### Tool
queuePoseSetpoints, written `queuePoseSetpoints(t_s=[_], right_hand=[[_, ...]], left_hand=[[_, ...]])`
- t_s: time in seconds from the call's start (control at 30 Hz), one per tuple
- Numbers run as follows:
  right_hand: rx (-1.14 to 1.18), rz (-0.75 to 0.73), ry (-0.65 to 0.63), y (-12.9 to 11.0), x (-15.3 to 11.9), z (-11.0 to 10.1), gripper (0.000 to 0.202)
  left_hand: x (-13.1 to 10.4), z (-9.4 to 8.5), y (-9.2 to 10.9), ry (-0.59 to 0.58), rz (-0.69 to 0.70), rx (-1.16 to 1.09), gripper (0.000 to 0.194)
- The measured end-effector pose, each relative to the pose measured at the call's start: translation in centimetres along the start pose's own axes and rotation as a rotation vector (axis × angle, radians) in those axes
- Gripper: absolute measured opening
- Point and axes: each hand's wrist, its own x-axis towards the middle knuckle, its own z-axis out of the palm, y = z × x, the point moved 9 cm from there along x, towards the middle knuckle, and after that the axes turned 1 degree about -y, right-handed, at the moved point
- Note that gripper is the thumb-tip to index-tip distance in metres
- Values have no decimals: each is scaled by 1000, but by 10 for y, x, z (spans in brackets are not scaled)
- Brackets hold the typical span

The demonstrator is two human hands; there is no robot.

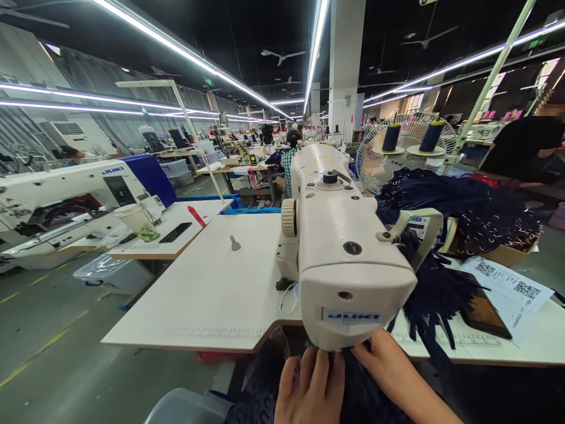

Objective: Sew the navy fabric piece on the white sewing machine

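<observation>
Right, status below.
fabric: dark navy fabric (357,391), patterned or lacy weave showing at lower left; lies at the near table edge under the head of the sewing machine (342,247), runs off the bottom of the frame.
left hand: left hand (311,388) flat on the fabric, fingers spread and pointing up to the machine head; pressing, not gripping.
right hand: right hand (386,368) also flat on the fabric, just right of the left one, fingertips at the base of the machine head; open, pressing.
machine: cream body, handwheel on its left side, knob on top, seen end-on from the needle end.
writing: blue "JUKI" plate on the machine face just above the hands; "JUKI" again on the white machine (66,200) at far left. Smaller print on the plate unreadable.
table: white table (207,294) with a printed ruler scale along the near edge, digits too small to read.
right side: heap of navy pieces (459,215) behind the machine, strips hanging over the table; paper sheets (507,285) with QR codes, text illegible; a dark phone (483,315) beside them.
thread: two navy cones (412,136) on a stand in front of a fan (375,156).
others: a person in black (525,147) sits at far right.
</observation>
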Motion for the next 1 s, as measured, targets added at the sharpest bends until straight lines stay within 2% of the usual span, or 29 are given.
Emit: queuePoseSetpoints(t_s=[0.33, 0.57, 0.8, 1.0], right_hand=[[30, -53, -10, -4, -2, 0, 17], [82, -41, 15, -7, -2, -1, 20], [27, -23, -29, -1, -1, 6, 25], [73, -40, 19, 6, -1, 2, 23]], left_hand=[[-3, 2, 0, 18, 0, -5, 37], [-7, 2, -5, 34, -26, -10, 39], [-6, 3, -9, 11, -87, -41, 39], [-5, 1, -2, 75, -48, -42, 57]])
